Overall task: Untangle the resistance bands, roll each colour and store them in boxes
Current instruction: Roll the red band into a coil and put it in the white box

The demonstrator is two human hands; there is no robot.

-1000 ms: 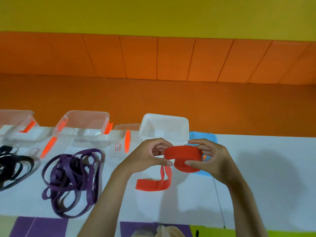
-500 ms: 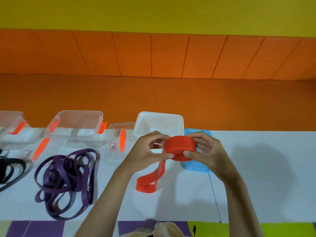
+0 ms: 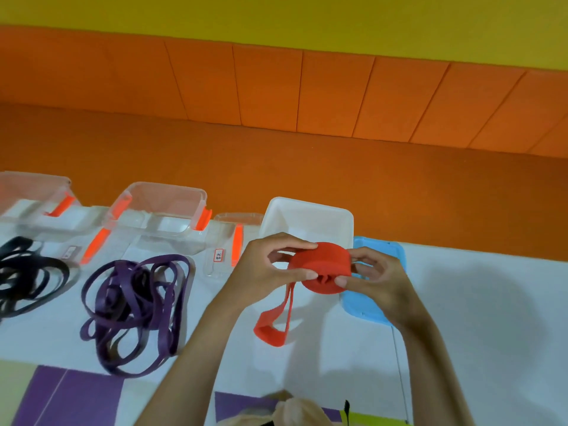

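Note:
A red resistance band point(image 3: 321, 265) is wound into a thick roll, held above the white table between both hands. My left hand point(image 3: 267, 265) pinches its left side and my right hand point(image 3: 375, 278) grips its right side. A short loose tail of the red band hangs down and rests on the table. Right behind the roll stands an open white box point(image 3: 307, 210), with its blue lid point(image 3: 365, 309) lying to the right under my right hand. A tangled purple band point(image 3: 135, 305) lies on the table to the left, and a black band point(image 3: 27, 275) at the far left edge.
Two clear boxes with orange latches point(image 3: 159, 207) point(image 3: 33, 195) stand along the table's far edge at left, with clear lids point(image 3: 227, 241) beside them. The white table point(image 3: 485, 318) stretches right. An orange padded bench runs behind. Purple and green floor mats show at the bottom.
The roll has grown as both hands keep turning it, and the loose red tail has become shorter. The camera view has tilted and shifted.

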